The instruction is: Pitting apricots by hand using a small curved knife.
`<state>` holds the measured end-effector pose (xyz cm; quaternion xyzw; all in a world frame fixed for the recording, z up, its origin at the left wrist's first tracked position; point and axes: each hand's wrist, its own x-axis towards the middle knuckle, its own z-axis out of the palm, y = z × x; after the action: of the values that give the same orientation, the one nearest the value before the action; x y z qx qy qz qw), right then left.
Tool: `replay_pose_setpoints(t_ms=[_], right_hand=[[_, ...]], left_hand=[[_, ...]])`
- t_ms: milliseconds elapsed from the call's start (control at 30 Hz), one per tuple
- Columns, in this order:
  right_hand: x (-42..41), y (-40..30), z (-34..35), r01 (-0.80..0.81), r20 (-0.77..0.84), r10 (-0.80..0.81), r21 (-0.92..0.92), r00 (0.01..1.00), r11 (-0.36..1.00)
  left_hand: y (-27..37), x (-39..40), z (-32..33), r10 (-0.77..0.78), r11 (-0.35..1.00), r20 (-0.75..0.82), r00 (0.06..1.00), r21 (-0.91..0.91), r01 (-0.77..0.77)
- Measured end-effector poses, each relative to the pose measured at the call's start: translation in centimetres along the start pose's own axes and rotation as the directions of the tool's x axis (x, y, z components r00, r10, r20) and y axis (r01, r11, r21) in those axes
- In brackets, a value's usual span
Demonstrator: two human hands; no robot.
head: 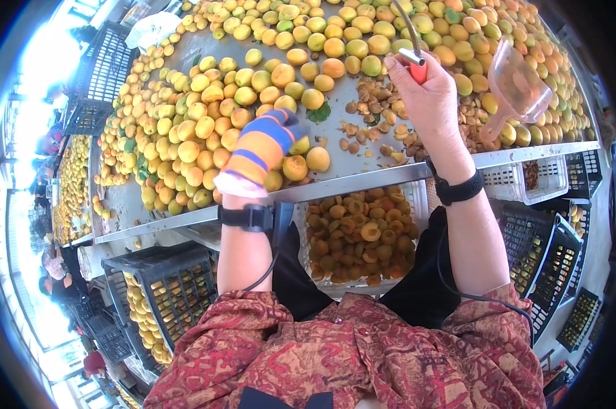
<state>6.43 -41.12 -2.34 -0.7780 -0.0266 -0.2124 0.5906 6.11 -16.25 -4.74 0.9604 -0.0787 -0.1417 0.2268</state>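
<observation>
My left hand [263,148], in an orange-and-blue striped knit glove, is over the near edge of a heap of whole apricots [200,125]. Its fingers are blurred, so whether they hold a fruit is hidden. A cut apricot [294,167] lies just beside the glove. My bare right hand [431,99] grips a small tool with a red handle [418,73] and a metal end, raised above the table. Below that hand, brown apricot pits [385,97] and pulp scraps are scattered on the metal tabletop [338,148].
Halved apricots [361,230] fill a white crate [421,197] between my knees, under the table's raised metal edge [349,178]. A clear plastic scoop [518,84] rests on fruit at the right. Black crates of apricots [180,291] stand at both sides. Other people [62,286] are at far left.
</observation>
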Motion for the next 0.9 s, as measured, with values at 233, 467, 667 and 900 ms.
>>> replay_pose_setpoints(t_ms=[233,467,667,900], right_hand=[[-0.5,-0.7,-0.5,-0.084,0.065,0.080,0.072,0.995,0.994],[-0.8,0.0,-0.8,-0.306,0.433,0.239,0.092,0.869,0.948],[-2.0,-0.5,0.3,-0.261,0.537,0.220,0.000,0.814,0.965],[-3.0,-0.7,3.4,-0.396,0.427,0.295,0.167,0.854,0.903]], left_hand=[[1.6,-0.8,4.6,0.050,0.984,-0.100,0.994,-0.163,-0.066],[4.0,1.2,4.4,-0.030,0.072,0.094,0.995,-0.993,0.096],[6.6,2.4,4.2,-0.109,-0.131,0.091,0.990,-0.988,0.077],[7.0,2.3,5.7,-0.158,-0.267,-0.034,0.987,-0.961,-0.076]])
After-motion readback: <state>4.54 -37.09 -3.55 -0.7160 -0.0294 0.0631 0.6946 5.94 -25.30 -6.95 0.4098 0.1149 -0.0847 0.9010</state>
